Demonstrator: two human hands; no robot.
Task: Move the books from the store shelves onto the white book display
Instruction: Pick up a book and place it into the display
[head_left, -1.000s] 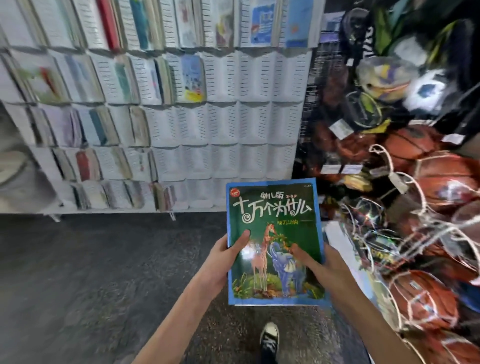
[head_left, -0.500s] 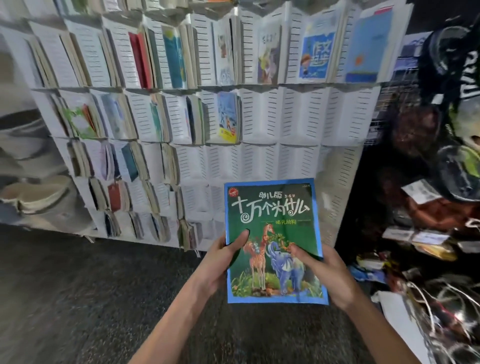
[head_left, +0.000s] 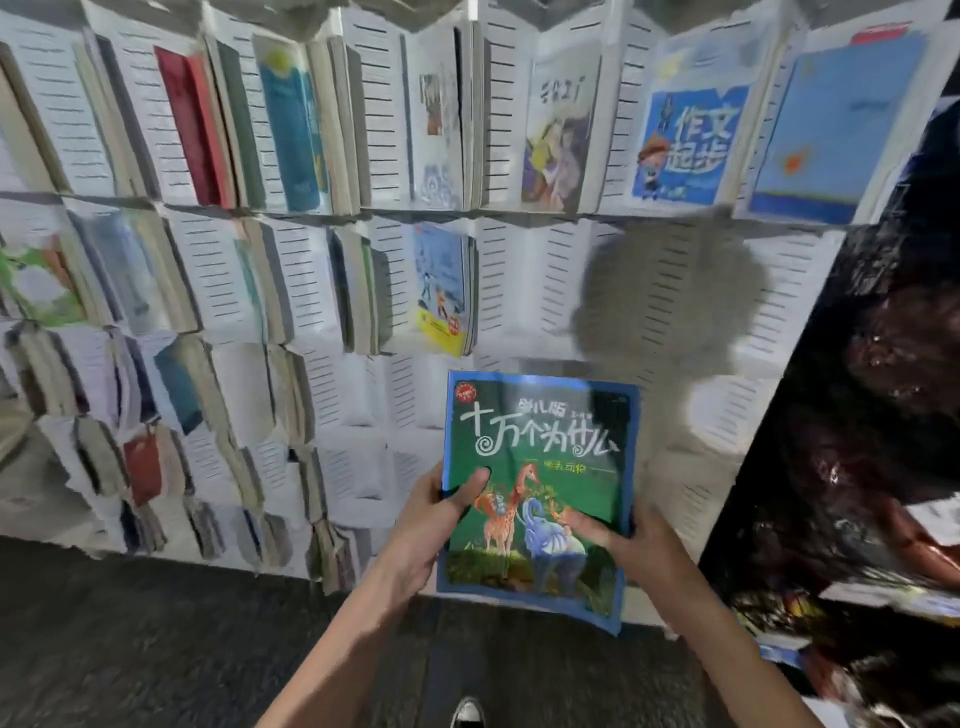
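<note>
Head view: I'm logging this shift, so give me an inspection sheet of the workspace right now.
Surface: dark floor; a shoe at the bottom edge.
Job's things: green book held upright before the white display, whose pockets straight ahead look free; other pockets hold books.
Clutter: dark goods on the right, too blurred to name.
Grippers: left hand grips the book's left edge, thumb on the cover; right hand grips its lower right edge.
Cables: nothing seen.
Surroundings: shop interior.

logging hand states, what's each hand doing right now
Left hand: grips the green book at its left edge.
Right hand: grips the same book's right edge.
</note>
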